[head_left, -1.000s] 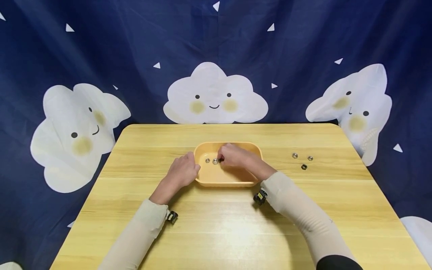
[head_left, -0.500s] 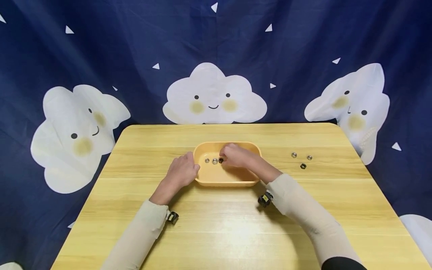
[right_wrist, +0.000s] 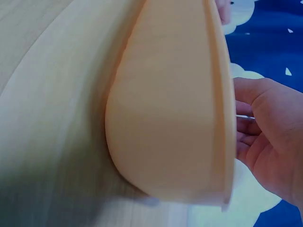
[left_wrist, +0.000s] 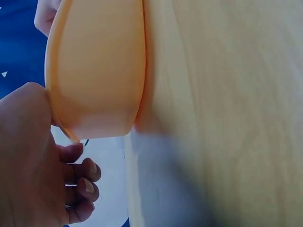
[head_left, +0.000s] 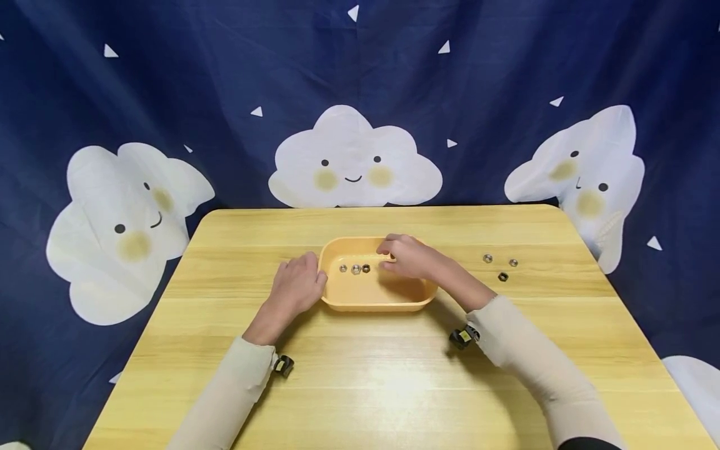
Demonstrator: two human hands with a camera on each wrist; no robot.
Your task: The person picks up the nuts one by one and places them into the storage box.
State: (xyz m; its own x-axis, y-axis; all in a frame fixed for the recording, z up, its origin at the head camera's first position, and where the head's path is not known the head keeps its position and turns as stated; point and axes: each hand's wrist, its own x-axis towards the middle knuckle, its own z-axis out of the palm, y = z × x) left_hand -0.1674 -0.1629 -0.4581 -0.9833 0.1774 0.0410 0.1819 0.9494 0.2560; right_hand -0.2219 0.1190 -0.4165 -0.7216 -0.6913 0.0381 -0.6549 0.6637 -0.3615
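Observation:
A yellow plastic tray [head_left: 374,307] sits on the table. My left hand [head_left: 295,284] holds its left rim, the thumb on the near side; in the left wrist view the other fingers [left_wrist: 90,187] curl just past the edge. Inside the tray lie a small silver nut [head_left: 343,268], a larger silver nut [head_left: 356,269] and a black nut [head_left: 366,268], in a row. My right hand [head_left: 413,257] hovers over the tray's right half, fingers and thumb apart with nothing seen between them. The tray's wall [right_wrist: 170,109] hides the fingertips in the right wrist view.
Right of the tray, two silver nuts, one nearer [head_left: 487,258] and one farther right [head_left: 513,263], lie on the wooden table [head_left: 360,369] with a black nut [head_left: 503,277]. A dark blue curtain [head_left: 360,62] with clouds hangs behind the table.
My right hand has let go of the black nut, which now lies beside the silver ones in the tray, and has drawn up and right with fingers parted. The left hand still holds the rim.

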